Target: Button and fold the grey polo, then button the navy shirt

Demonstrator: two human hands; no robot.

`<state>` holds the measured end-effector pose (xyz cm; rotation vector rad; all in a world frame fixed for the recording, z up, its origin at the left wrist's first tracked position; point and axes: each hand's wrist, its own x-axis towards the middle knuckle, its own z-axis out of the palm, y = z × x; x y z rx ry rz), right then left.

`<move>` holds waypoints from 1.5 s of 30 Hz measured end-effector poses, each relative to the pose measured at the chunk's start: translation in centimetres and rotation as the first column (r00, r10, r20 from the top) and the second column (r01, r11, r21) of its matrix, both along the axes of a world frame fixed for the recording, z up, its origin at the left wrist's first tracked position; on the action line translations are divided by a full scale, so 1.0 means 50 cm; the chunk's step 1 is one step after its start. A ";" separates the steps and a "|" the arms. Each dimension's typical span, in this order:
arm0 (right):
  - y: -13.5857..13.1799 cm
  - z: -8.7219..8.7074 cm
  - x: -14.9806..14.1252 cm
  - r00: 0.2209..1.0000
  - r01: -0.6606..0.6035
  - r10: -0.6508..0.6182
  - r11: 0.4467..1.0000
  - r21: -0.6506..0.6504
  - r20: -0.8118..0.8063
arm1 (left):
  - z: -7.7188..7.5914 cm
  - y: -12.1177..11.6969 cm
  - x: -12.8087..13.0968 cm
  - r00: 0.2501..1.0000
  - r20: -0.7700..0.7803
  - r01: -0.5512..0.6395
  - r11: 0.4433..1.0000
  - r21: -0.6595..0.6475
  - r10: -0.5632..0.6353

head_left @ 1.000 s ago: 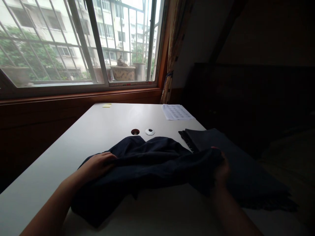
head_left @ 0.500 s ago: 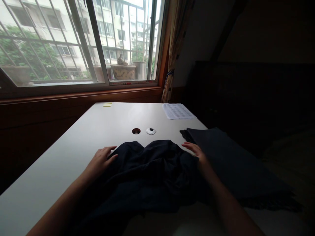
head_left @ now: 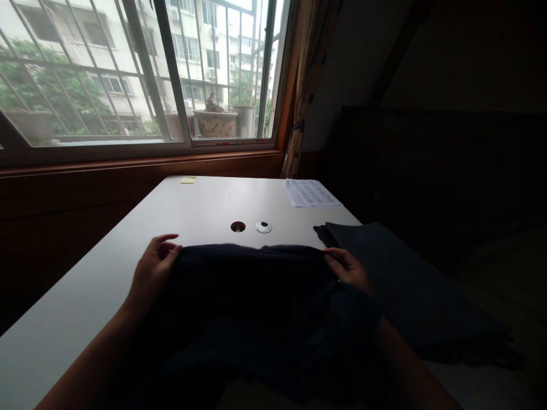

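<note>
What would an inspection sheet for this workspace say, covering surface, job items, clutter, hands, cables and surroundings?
Surface: white table, with a round hole beside a white round cap with a dark opening.
Job's things: navy cloth, far edge stretched between the hands, nearer part bunched; folded dark fabric at right.
Clutter: yellow sticky note and printed sheets near the far edge.
Hands: left hand and right hand grip opposite ends of the cloth's far edge.
Cables: nothing seen.
Surroundings: barred window ahead, tied curtain beside it; right side too dark to make out.
</note>
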<state>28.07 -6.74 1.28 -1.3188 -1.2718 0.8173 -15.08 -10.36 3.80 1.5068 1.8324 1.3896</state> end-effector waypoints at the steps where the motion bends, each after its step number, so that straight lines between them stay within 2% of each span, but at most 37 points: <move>1: -0.005 0.002 -0.001 0.997 0.075 -0.075 0.993 0.086 -0.001 | 0.015 -0.008 0.005 0.996 0.033 -0.087 0.993 0.078 0.084; 2: -0.011 0.004 -0.003 0.994 0.108 -0.107 0.982 0.157 -0.017 | 0.030 -0.018 0.010 0.985 0.057 -0.168 0.975 0.149 0.161; 4: -0.025 0.009 -0.004 0.997 0.071 -0.061 0.969 0.236 -0.052 | 0.054 -0.036 0.020 0.954 0.088 -0.298 0.920 0.256 0.285; 5: -0.031 0.012 -0.003 0.998 0.018 -0.004 0.973 0.229 -0.058 | 0.063 -0.043 0.021 0.949 0.091 -0.316 0.907 0.279 0.303; 6: -0.037 0.017 -0.001 0.995 -0.066 0.077 0.980 0.186 -0.055 | 0.067 -0.049 0.018 0.958 0.092 -0.288 0.917 0.275 0.273; 7: -0.041 0.022 0.002 0.982 -0.177 0.183 0.978 0.110 -0.045 | 0.068 -0.051 0.013 0.980 0.084 -0.197 0.954 0.228 0.182; 8: -0.043 0.028 0.006 0.949 -0.314 0.314 0.949 0.007 -0.029 | 0.065 -0.052 0.004 0.997 0.073 -0.044 0.989 0.138 0.034; 9: -0.045 0.033 0.009 0.888 -0.459 0.460 0.882 -0.106 -0.014 | 0.060 -0.051 -0.006 0.986 0.071 0.151 0.989 0.010 -0.151; 10: -0.044 0.037 0.011 0.800 -0.588 0.600 0.781 -0.211 -0.009 | 0.052 -0.049 -0.015 0.937 0.080 0.349 0.926 -0.143 -0.340; 11: -0.044 0.040 0.011 0.701 -0.684 0.713 0.667 -0.295 -0.014 | 0.044 -0.046 -0.022 0.858 0.099 0.510 0.807 -0.298 -0.505; 12: -0.043 0.041 0.009 0.614 -0.742 0.789 0.568 -0.357 -0.022 | 0.036 -0.044 -0.026 0.770 0.120 0.611 0.668 -0.426 -0.627; 13: -0.041 0.039 0.005 0.556 -0.768 0.831 0.501 -0.398 -0.029 | 0.029 -0.042 -0.028 0.695 0.131 0.657 0.550 -0.515 -0.707; 14: -0.040 0.035 0.000 0.530 -0.778 0.848 0.468 -0.420 -0.037 | 0.023 -0.041 -0.026 0.645 0.129 0.669 0.475 -0.571 -0.753; 15: -0.039 0.028 -0.005 0.529 -0.776 0.848 0.462 -0.428 -0.043 | 0.018 -0.040 -0.022 0.617 0.114 0.665 0.439 -0.604 -0.779; 16: -0.037 0.020 -0.009 0.544 -0.769 0.838 0.476 -0.426 -0.046 | 0.014 -0.040 -0.017 0.606 0.092 0.655 0.431 -0.620 -0.790; 17: -0.035 0.010 -0.012 0.576 -0.753 0.817 0.514 -0.410 -0.035 | 0.012 -0.040 -0.012 0.607 0.068 0.644 0.440 -0.626 -0.792; 18: -0.032 0.000 -0.014 0.624 -0.724 0.782 0.574 -0.382 -0.008 | 0.010 -0.040 -0.007 0.612 0.049 0.633 0.452 -0.629 -0.789; 21: -0.021 -0.029 -0.014 0.792 -0.540 0.580 0.811 -0.227 0.190 | 0.009 -0.040 0.007 0.616 0.023 0.617 0.464 -0.636 -0.787; 22: -0.017 -0.036 -0.013 0.824 -0.467 0.493 0.870 -0.157 0.281 | 0.009 -0.041 0.012 0.616 0.014 0.615 0.470 -0.633 -0.788; 24: -0.011 -0.044 -0.014 0.821 -0.371 0.351 0.928 -0.047 0.450 | 0.010 -0.045 0.023 0.616 -0.027 0.606 0.495 -0.622 -0.787; 25: -0.009 -0.045 -0.015 0.798 -0.352 0.315 0.936 -0.027 0.513 | 0.011 -0.047 0.030 0.612 -0.050 0.603 0.507 -0.617 -0.789; 27: -0.009 -0.042 -0.018 0.748 -0.350 0.330 0.933 -0.081 0.575 | 0.014 -0.050 0.041 0.595 -0.076 0.614 0.514 -0.599 -0.800; 29: -0.011 -0.033 -0.023 0.724 -0.363 0.399 0.914 -0.181 0.563 | 0.013 -0.047 0.046 0.568 -0.080 0.651 0.507 -0.565 -0.819; 31: -0.015 -0.022 -0.026 0.733 -0.383 0.449 0.893 -0.235 0.511 | 0.011 -0.040 0.044 0.564 -0.115 0.672 0.535 -0.512 -0.818; 32: -0.017 -0.016 -0.026 0.753 -0.383 0.450 0.893 -0.237 0.480 | 0.009 -0.035 0.040 0.583 -0.153 0.664 0.577 -0.476 -0.798; 34: -0.020 -0.005 -0.021 0.835 -0.321 0.374 0.927 -0.195 0.404 | 0.010 -0.027 0.028 0.691 -0.263 0.582 0.734 -0.349 -0.673; 36: -0.020 0.005 -0.012 0.941 -0.167 0.194 0.979 -0.120 0.278 | 0.016 -0.026 0.015 0.841 -0.347 0.396 0.909 -0.128 -0.415; 37: -0.020 0.009 -0.006 0.976 -0.081 0.097 0.993 -0.088 0.193 | 0.021 -0.027 0.008 0.899 -0.354 0.271 0.963 -0.007 -0.256; 39: -0.019 0.017 0.004 0.999 0.035 -0.034 0.998 -0.056 0.012 | 0.030 -0.030 -0.003 0.949 -0.313 0.030 0.985 0.169 0.025; 41: -0.019 0.021 0.008 0.991 0.051 -0.058 0.997 -0.057 -0.122 | 0.030 -0.028 -0.012 0.947 -0.276 -0.107 0.971 0.215 0.165; 43: -0.020 0.023 0.005 0.979 -0.005 -0.011 0.997 -0.078 -0.206 | 0.016 -0.018 -0.018 0.951 -0.276 -0.093 0.981 0.172 0.138; 45: -0.023 0.023 -0.001 0.957 -0.110 0.073 0.987 -0.121 -0.280 | -0.010 -0.002 -0.019 0.951 -0.307 0.005 0.995 0.103 0.027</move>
